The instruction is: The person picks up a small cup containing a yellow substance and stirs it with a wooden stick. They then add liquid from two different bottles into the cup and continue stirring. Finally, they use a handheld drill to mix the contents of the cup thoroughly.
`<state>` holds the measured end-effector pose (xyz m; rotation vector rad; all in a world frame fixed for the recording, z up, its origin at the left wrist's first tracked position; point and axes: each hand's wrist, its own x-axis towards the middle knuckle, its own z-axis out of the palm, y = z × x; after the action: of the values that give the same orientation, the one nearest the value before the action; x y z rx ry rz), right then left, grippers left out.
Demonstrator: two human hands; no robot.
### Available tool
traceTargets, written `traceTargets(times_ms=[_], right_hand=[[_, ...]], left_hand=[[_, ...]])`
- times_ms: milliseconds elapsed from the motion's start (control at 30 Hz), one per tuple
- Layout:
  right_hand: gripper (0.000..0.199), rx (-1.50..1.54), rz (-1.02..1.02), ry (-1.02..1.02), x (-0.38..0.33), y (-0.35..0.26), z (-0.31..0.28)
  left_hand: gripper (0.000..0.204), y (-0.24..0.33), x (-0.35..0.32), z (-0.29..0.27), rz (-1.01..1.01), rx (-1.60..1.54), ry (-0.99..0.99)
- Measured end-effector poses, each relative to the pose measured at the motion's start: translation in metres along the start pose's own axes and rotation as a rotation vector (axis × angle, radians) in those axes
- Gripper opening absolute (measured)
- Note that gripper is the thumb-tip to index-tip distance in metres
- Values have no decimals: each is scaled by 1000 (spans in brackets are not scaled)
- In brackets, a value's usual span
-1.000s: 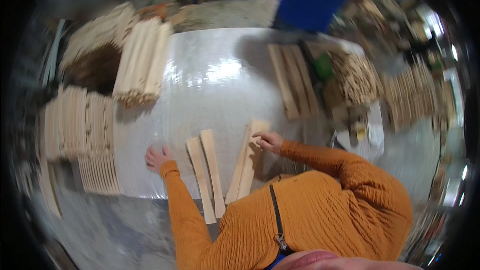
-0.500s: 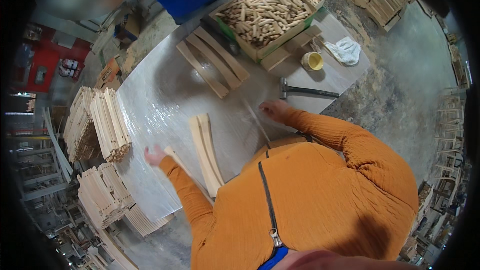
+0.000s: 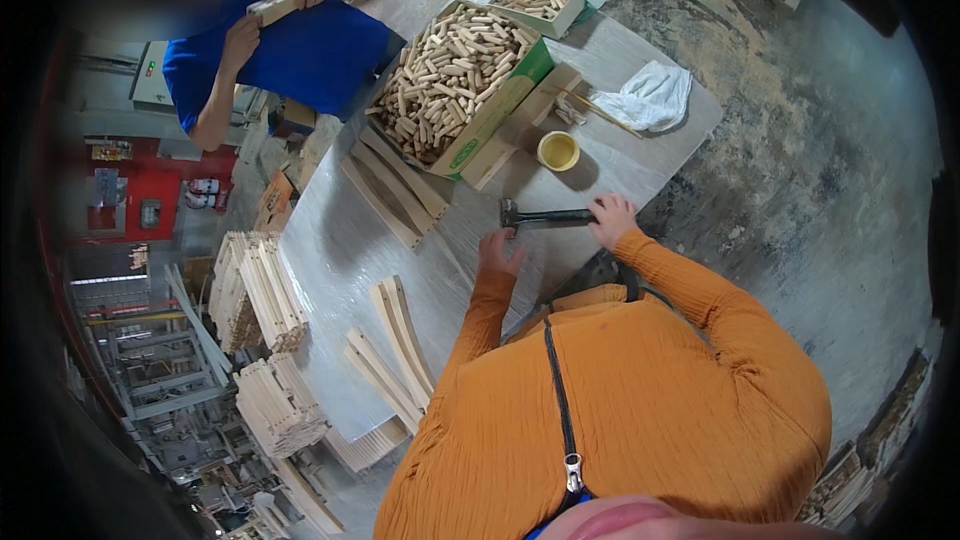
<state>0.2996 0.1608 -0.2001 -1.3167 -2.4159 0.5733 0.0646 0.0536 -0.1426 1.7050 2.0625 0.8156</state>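
A hammer (image 3: 550, 217) with a dark head and handle lies across the right part of the plastic-covered table (image 3: 345, 275). My right hand (image 3: 612, 220) is closed round the handle's end. Just below the hammer head is my left hand (image 3: 497, 253), fingers apart and holding nothing; whether it touches the head I cannot tell. To its left, light curved wooden pieces (image 3: 402, 330) lie close to my body, with a shorter-looking pair (image 3: 382, 377) beside them. Farther off, more curved pieces (image 3: 385, 202) rest by the dowel box.
A green-sided box (image 3: 500, 122) is heaped with wooden dowels; a smaller box (image 3: 572, 18) holds more. Nearby are a yellow pot (image 3: 543, 157), a thin stick (image 3: 605, 114) and a white cloth (image 3: 650, 97). Stacked wooden parts (image 3: 280, 405) stand at left. Across the table, a co-worker (image 3: 300, 60) holds a wooden piece.
My left hand has moved right, from the near wooden pieces to the hammer head. My right hand has taken hold of the hammer handle. The view has shifted, showing more of the co-worker.
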Motion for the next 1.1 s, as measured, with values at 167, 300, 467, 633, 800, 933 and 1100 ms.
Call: traceTargets(times_ms=[167,300,467,633,800,933,1100], right_hand=[[32,-17,-63,11,9,-7,4],[29,-11,-49,35,11,-16,12],[23,-58,-193,65,28,-24,24],[20,4,-353,39,48,-70,42],[28,137,-270,171,9,-79,25],[27,105,101,180,-41,-39,-21],[27,231,671,32,-147,52,-35]], left_hand=[[31,6,19,-4,47,25,-12],[29,-24,13,-15,17,-42,78],[23,-42,49,-15,-156,-248,42],[27,-47,100,-5,-506,-766,-169],[20,-71,127,8,-882,-1208,-187],[27,-61,135,49,-937,-1365,-277],[35,-48,165,78,-919,-1402,-159]])
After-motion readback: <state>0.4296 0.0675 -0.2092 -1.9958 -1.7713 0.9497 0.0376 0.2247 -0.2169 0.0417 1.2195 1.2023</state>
